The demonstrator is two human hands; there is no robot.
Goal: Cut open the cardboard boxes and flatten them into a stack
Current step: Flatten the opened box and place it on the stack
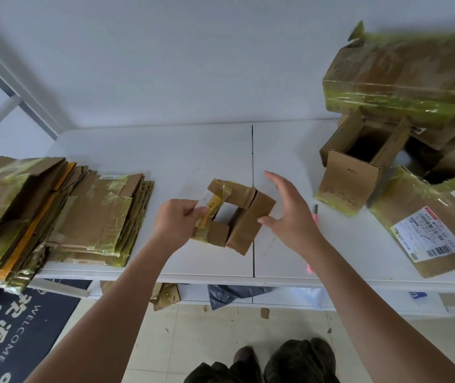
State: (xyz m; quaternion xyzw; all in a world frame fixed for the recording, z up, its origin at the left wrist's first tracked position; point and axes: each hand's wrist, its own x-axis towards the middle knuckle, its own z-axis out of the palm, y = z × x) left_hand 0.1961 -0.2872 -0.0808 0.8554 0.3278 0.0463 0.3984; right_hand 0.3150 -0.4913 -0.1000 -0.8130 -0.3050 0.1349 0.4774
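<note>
Worktop [182, 161]: small box [237, 214] at centre. Flattened stack [55, 214] at 9 o'clock. Open box [350, 175] at 2 o'clock, larger taped box [403, 81] on the pile behind it. Labelled box [425, 225] at 3 o'clock. Mat [13, 333] on floor, 7 o'clock.

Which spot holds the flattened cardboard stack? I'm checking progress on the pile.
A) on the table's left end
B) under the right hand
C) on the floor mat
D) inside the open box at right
A: the flattened cardboard stack lies on the left end of the table, left of the left hand.
</note>
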